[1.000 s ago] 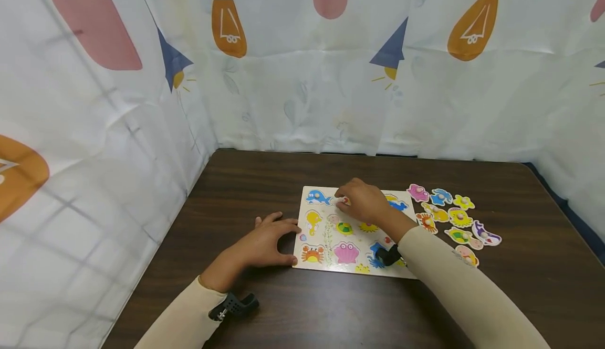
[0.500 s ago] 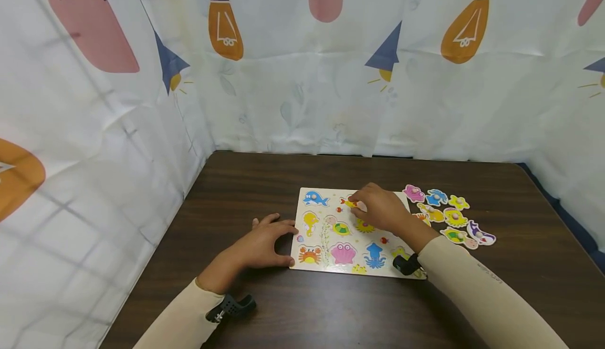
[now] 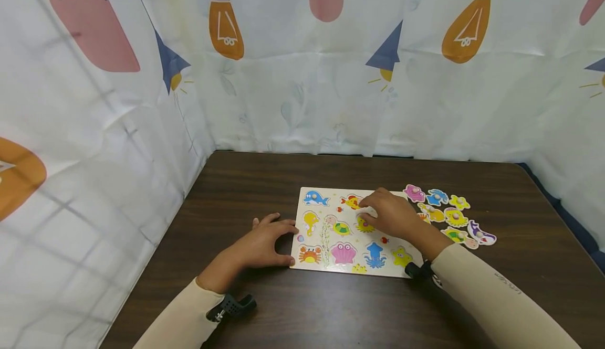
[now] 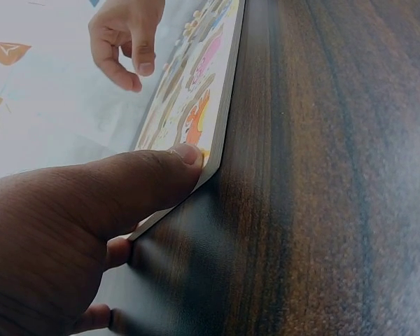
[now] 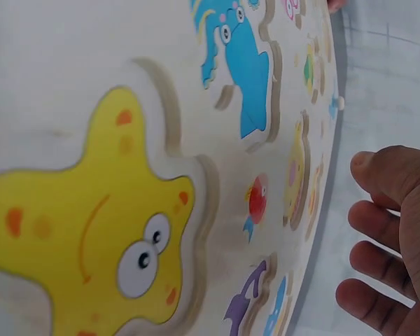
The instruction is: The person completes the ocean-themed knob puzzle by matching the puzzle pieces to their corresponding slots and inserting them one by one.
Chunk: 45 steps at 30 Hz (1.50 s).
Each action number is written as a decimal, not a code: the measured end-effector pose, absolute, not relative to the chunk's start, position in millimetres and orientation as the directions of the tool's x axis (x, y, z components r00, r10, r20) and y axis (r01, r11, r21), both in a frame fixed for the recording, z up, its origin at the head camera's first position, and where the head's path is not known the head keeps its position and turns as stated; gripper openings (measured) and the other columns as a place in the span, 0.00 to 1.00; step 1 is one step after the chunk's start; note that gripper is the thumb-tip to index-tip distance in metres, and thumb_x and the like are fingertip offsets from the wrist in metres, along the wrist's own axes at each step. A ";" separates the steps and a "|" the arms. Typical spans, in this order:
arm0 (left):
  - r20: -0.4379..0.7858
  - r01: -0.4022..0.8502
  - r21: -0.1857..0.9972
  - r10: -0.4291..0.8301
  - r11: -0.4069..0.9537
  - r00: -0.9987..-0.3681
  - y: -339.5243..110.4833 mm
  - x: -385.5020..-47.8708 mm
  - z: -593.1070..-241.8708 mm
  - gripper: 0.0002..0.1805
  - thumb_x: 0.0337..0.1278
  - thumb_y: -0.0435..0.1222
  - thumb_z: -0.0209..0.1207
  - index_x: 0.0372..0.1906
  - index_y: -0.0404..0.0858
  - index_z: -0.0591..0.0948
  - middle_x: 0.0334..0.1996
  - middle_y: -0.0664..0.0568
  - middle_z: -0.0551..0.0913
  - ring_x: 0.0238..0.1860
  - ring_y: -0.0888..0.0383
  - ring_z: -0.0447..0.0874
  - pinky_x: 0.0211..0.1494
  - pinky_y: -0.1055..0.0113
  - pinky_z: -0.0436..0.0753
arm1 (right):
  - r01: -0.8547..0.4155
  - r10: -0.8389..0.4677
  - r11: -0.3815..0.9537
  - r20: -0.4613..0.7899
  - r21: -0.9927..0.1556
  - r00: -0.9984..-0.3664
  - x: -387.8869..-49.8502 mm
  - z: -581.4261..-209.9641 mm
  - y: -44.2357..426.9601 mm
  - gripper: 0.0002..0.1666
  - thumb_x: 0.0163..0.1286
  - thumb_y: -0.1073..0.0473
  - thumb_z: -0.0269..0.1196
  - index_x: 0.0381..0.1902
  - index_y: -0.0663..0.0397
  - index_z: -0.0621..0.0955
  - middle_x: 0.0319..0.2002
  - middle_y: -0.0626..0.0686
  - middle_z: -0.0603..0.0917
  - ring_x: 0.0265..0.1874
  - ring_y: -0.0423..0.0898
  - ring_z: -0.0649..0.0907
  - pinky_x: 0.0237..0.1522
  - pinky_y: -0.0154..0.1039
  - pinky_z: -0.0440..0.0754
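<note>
A wooden puzzle board (image 3: 295,244) with sea-animal recesses lies on the table. My left hand (image 3: 260,244) is at its left edge; the left thumb (image 4: 185,155) rests on the near corner, other fingers beside the edge. My right hand (image 3: 394,215) hovers over the upper right of the board, fingers loosely bent, nothing between them in the right wrist view. A blue whale piece (image 3: 315,198) with a knob sits at the top left. Pictures of a fish (image 3: 351,201), a turtle (image 3: 341,228) and a yellow starfish (image 5: 112,231) show in recesses. The right hand hides the board's top right.
Right of the board lie several loose knobbed pieces, among them a pink piece (image 3: 414,193), a blue piece (image 3: 437,197), a yellow starfish piece (image 3: 459,202) and a purple-and-white piece (image 3: 481,233). The dark table (image 3: 255,181) meets a white patterned curtain (image 3: 293,102) behind.
My right hand has moved right across the board from the top middle, uncovering the fish picture and the lower right starfish. The left hand stays at the board's left edge.
</note>
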<state>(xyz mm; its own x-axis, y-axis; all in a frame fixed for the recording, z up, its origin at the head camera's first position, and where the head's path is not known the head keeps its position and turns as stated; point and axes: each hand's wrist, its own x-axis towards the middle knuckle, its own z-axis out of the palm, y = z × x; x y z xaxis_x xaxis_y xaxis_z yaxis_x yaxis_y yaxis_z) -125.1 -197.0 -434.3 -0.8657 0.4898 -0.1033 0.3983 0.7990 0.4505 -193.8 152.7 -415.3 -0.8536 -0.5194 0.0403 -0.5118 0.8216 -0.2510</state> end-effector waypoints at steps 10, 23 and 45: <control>-0.104 0.402 0.445 0.492 0.800 -0.864 -196.1 -126.9 -435.9 0.35 0.48 0.53 0.77 0.64 0.51 0.81 0.71 0.57 0.73 0.77 0.36 0.54 0.66 0.19 0.45 | -0.493 -0.499 0.831 0.047 -0.256 -0.865 -183.9 -415.8 171.6 0.20 0.67 0.47 0.72 0.53 0.47 0.88 0.51 0.49 0.87 0.58 0.53 0.80 0.52 0.58 0.82; -0.109 0.398 0.436 0.487 0.807 -0.867 -198.8 -130.5 -433.9 0.36 0.47 0.53 0.77 0.64 0.52 0.81 0.72 0.57 0.72 0.77 0.36 0.54 0.66 0.19 0.45 | -0.457 -0.459 0.860 0.049 -0.228 -0.887 -178.9 -417.6 196.5 0.21 0.67 0.47 0.72 0.55 0.47 0.87 0.54 0.53 0.86 0.59 0.57 0.80 0.51 0.63 0.81; -0.104 0.402 0.438 0.490 0.804 -0.866 -198.7 -129.0 -435.0 0.36 0.48 0.53 0.76 0.64 0.52 0.81 0.72 0.58 0.73 0.77 0.36 0.53 0.66 0.19 0.45 | -0.377 -0.380 0.896 0.035 -0.233 -0.924 -161.7 -411.6 245.6 0.23 0.65 0.49 0.73 0.54 0.52 0.87 0.54 0.62 0.85 0.59 0.66 0.79 0.47 0.68 0.80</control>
<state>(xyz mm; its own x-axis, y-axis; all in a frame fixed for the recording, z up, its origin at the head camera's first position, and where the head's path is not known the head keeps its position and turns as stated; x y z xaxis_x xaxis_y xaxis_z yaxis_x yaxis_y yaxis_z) -129.0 -198.7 -435.0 -0.8655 0.4899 -0.1044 0.4022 0.8040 0.4380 -161.7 245.6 -411.6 -0.9244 -0.3799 0.0348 -0.3772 0.8963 -0.2330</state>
